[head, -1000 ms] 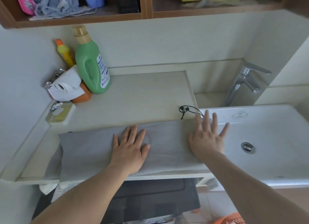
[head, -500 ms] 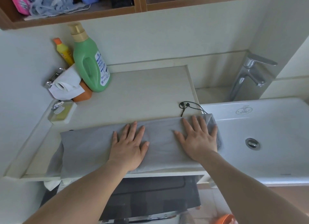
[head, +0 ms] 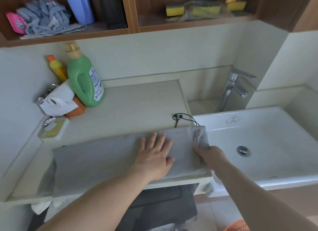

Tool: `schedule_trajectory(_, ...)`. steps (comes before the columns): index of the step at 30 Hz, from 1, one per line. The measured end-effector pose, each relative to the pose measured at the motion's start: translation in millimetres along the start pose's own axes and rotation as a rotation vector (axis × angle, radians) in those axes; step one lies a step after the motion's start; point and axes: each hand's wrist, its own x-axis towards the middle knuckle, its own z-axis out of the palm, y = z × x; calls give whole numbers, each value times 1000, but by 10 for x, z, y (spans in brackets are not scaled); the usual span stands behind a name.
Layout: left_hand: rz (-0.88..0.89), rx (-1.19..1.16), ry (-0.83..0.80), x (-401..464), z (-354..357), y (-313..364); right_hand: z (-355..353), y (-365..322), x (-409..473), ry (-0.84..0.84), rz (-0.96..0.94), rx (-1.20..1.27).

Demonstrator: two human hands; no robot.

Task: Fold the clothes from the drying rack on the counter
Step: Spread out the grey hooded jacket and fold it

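A person's left hand (head: 155, 155) lies flat, fingers straight and slightly spread, pressing on the middle of a grey garment (head: 103, 161) folded into a long band along the front edge of the counter (head: 137, 103). The right hand (head: 209, 154), which half a second ago lay flat on the cloth's right end, has now curled round that end and grips it, lifting a crumpled fold of fabric up off the surface beside the rim of the white sink (head: 275, 127). The left hand has shifted a little to the right along the band since then. The garment's left end droops over the counter's front edge, as before. A black drawstring (head: 184, 118) trails from the gripped end and rests in a loop on the counter, just where it lay earlier.

At the back left stand a green detergent bottle (head: 86, 82), a smaller yellow bottle (head: 57, 68) behind it, and a toilet roll (head: 57, 99) on a wall holder, with a soap dish (head: 52, 130) nearer the front. A chrome tap (head: 235, 87) rises behind the sink. On the wooden shelf (head: 77, 34) above sit a bundle of grey cloth (head: 44, 18) and several yellow sponges (head: 174, 10), more of them in view now than before.
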Motion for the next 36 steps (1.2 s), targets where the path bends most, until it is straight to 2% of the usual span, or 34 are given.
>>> schedule_trajectory(2, 11, 32, -92, 33, 92, 65, -24, -48, -86, 54, -40, -1)
schedule_trajectory(8, -1, 24, -193, 109, 91, 47, -33, -262, -329, 140, -150, 46)
schedule_trajectory(13, 54, -100, -210, 131, -116, -115, -18, -430, -488, 104, -225, 156)
schedule_trajectory(15, 45, -100, -137, 76, -216, -214, -22, -489, -493, 97, -191, 245)
schedule_trajectory(18, -36, -22, 31, -54, -217, -299, -48, -571, -487, -3, -57, 449)
schedule_trajectory(22, -54, -12, -1, -153, -48, -337, -102, -629, -469, -124, 103, 557)
schedule_trajectory(26, -42, 53, 19, -183, 73, -339, -51, -670, -507, -200, 105, 800)
schedule_trajectory(28, -46, 51, -1, -181, 81, -347, 12, -610, -534, -278, 47, 920)
schedule_trajectory(32, -53, 33, -93, -148, 6, -341, 194, -397, -603, -598, -194, 1049)
schedule_trajectory(34, -59, 35, -101, -130, -11, -331, 310, -294, -637, -604, -355, 919)
schedule_trajectory(36, -73, 22, -111, -112, -16, -317, 456, -235, -709, -508, -474, 636)
